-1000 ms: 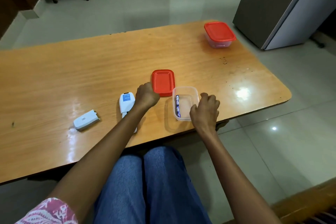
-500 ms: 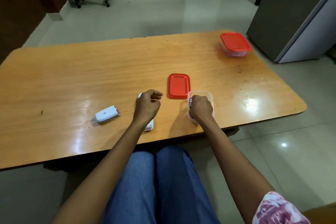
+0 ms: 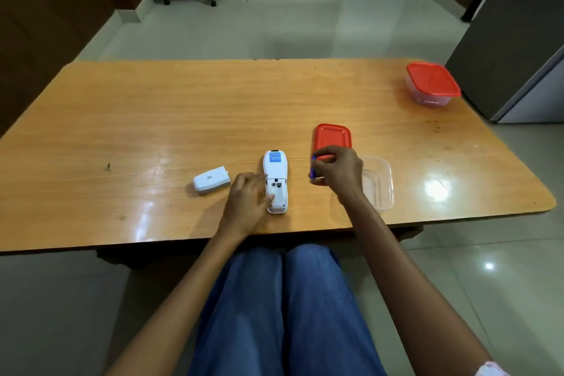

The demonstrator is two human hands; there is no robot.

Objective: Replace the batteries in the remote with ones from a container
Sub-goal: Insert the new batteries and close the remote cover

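Note:
A white remote (image 3: 275,174) lies face down near the table's front edge, its battery bay open and looking empty. My left hand (image 3: 248,203) rests against the remote's left side, steadying it. My right hand (image 3: 335,172) hovers just right of the remote, pinching a blue battery (image 3: 312,168) in its fingertips. Behind that hand stands the open clear container (image 3: 381,186), which looks empty. Its red lid (image 3: 332,137) lies flat beyond it. The remote's white battery cover (image 3: 211,184) sits to the left.
A second clear container with a red lid (image 3: 432,84) stands at the wooden table's (image 3: 152,119) far right corner. A grey cabinet (image 3: 512,40) rises right of the table. My knees are under the front edge.
My right hand has lifted the blue battery out of the clear container and carried it left toward the remote. My left hand has shifted to the remote's lower left side, uncovering its open bay.

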